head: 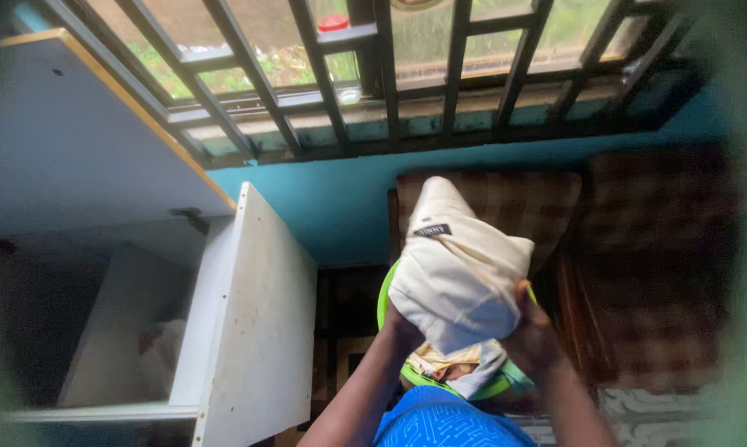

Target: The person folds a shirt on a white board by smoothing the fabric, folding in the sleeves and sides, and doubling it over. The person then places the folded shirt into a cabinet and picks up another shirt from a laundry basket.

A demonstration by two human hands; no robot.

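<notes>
Cream folded cloth (460, 269) w/ small dark label, held upright, above green basin (387, 290) of crumpled clothes (460, 364)

Both forearms rose from below, converging upward; left hand (400, 321) and right hand (529, 335) were raised, fingers curled closed, gripping.

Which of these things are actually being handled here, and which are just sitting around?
In hand: cream folded cloth, gripped by left hand and right hand; green basin of laundry beneath it.

Lying about: open white cabinet door, barred window, red lid on the bar, checked armchair.
</notes>
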